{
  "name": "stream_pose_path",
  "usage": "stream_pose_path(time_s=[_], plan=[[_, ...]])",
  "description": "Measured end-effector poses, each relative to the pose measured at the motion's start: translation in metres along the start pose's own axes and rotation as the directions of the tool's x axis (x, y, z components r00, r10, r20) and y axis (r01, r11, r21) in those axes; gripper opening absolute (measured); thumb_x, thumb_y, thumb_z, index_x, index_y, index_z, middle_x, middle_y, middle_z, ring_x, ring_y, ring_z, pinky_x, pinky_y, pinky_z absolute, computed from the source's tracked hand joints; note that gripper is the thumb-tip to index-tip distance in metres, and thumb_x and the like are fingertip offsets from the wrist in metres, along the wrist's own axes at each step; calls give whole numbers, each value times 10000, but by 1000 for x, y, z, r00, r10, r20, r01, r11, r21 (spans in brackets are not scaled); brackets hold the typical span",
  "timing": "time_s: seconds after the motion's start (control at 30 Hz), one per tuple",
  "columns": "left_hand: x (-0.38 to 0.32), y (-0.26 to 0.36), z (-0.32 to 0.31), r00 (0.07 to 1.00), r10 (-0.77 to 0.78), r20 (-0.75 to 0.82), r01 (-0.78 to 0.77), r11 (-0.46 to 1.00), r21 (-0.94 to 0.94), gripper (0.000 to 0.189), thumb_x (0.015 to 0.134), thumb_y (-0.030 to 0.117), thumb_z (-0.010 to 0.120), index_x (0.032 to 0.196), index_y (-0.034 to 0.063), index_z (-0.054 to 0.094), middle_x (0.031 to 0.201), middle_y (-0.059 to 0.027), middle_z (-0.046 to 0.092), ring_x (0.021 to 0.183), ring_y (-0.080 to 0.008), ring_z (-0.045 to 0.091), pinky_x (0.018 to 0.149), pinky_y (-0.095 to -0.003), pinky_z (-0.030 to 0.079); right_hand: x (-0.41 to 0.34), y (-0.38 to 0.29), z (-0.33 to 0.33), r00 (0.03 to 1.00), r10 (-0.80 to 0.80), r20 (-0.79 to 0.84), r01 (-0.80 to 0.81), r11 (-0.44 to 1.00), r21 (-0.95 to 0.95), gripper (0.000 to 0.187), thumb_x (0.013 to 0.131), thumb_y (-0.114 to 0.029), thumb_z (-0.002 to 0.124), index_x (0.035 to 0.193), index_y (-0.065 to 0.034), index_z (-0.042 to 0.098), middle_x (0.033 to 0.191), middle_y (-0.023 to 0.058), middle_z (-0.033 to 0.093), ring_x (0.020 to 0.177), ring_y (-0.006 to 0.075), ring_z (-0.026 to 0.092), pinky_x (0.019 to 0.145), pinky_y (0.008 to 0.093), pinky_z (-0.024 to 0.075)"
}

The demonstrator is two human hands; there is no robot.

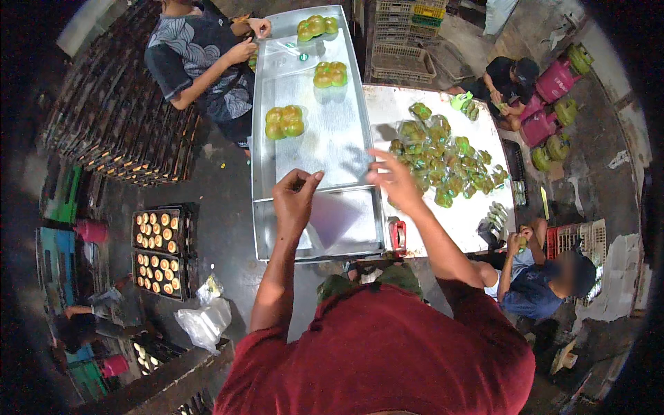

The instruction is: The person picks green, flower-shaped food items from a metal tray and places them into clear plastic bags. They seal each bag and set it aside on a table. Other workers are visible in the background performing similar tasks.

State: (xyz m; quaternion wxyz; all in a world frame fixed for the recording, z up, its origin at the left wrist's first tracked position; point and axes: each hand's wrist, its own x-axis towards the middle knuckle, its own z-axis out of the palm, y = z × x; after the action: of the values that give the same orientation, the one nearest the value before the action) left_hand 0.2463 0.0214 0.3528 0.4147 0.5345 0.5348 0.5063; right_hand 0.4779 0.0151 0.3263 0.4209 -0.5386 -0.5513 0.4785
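My left hand [294, 199] is over the near end of a metal tray [324, 161], thumb and index fingertip close together; whether thin film is between them I cannot tell. My right hand [395, 179], blurred, spreads its fingers over the tray's right rim and appears to hold nothing. Inside the tray sits a green-brown cluster of bread buns [284, 122], with a second cluster [330, 74] and a third [317, 27] farther off. A clear plastic bag [290, 56] lies near the far end. Below my hands, a pale purplish sheet [334, 220] lies in a lower metal tray [363, 207].
Many plastic-wrapped buns [446, 155] are heaped on the white table [415, 236], beside a red tool [397, 236]. A co-worker [207, 67] stands left of the tray; two others sit at right. Baking trays [156, 253] with round pastries are on the floor at left.
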Motion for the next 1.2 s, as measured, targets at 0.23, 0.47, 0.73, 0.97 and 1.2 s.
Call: stream_pose_path(time_s=[0.23, 0.47, 0.73, 0.97, 1.2], plan=[[-3, 14, -12, 969, -5, 249, 8, 1000, -12, 184, 821, 192, 735, 830, 21, 667, 743, -1, 611, 701, -71, 527, 653, -240, 431, 12, -44, 39, 964, -134, 231, 148, 988, -47, 190, 846, -162, 673, 886, 18, 629, 763, 105, 645, 754, 157, 625, 702, 303, 486], [0, 6, -31, 977, 65, 203, -80, 995, 64, 182, 868, 165, 671, 928, -6, 672, 900, -67, 663, 871, -116, 586, 783, -268, 453, 27, -61, 52, 918, -169, 357, 237, 959, -154, 130, 844, -113, 675, 858, 14, 658, 839, 100, 676, 751, 172, 622, 688, 318, 481], [12, -1, -54, 985, -80, 150, 127, 934, -333, 196, 777, 154, 732, 745, 61, 562, 745, 12, 533, 720, -65, 457, 637, -229, 345, 55, -43, 73, 804, -336, 490, 280, 942, 186, 172, 850, -145, 670, 768, -24, 580, 750, 13, 573, 731, 139, 540, 736, 277, 429], [10, -1, -95, 995, 94, 43, -65, 892, -447, 226, 760, 70, 733, 750, 76, 508, 723, 13, 470, 690, -75, 415, 615, -236, 313, 200, 2, 133, 929, -199, 311, 283, 925, -252, 255, 883, -232, 596, 960, -1, 673, 940, 88, 676, 848, 212, 620, 767, 342, 475], [-10, 16, -118, 998, 25, 57, -19, 994, -107, 200, 721, 78, 781, 725, 53, 583, 715, 25, 483, 668, -74, 415, 594, -225, 300, 335, 49, 172, 944, -279, 177, 308, 553, -774, 531, 765, -467, 696, 1017, -1, 665, 1062, 212, 657, 941, 367, 635, 876, 427, 499]])
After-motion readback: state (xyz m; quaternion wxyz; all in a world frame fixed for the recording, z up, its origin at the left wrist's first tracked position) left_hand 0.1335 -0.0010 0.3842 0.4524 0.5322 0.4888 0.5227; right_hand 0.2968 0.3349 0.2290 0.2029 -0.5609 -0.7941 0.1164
